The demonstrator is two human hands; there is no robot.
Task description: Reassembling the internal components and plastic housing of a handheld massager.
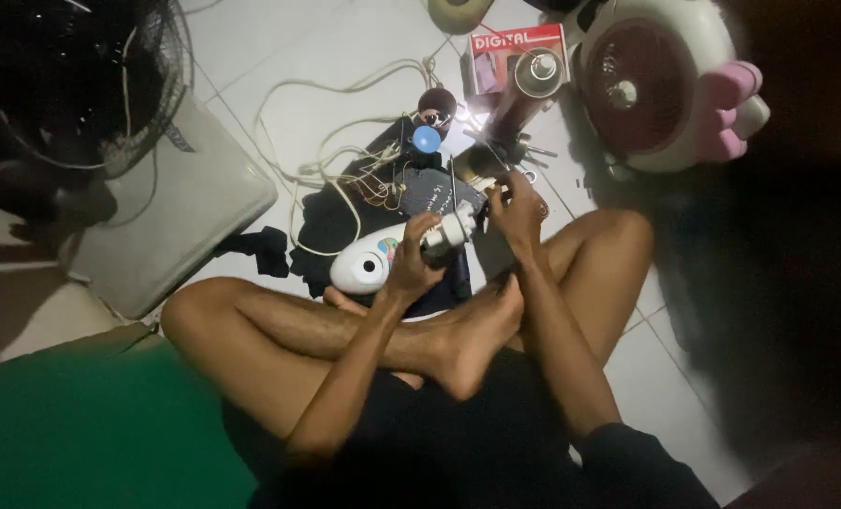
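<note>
Floor: pale tiles (345, 57), dimly lit, person sitting cross-legged
Head view, left hand (411, 259): closed around the white handheld appliance (368, 264), held above the crossed legs
Right hand (516, 209): fingers pinched at the appliance's narrow front end; what they grip, cannot tell
Around: white cord (326, 141), dark cloth (345, 212), small tools, pink-and-white fan (656, 80), red box (514, 52)
Progress: appliance seems mid-work, loose parts lying out, nothing visibly finished
</note>
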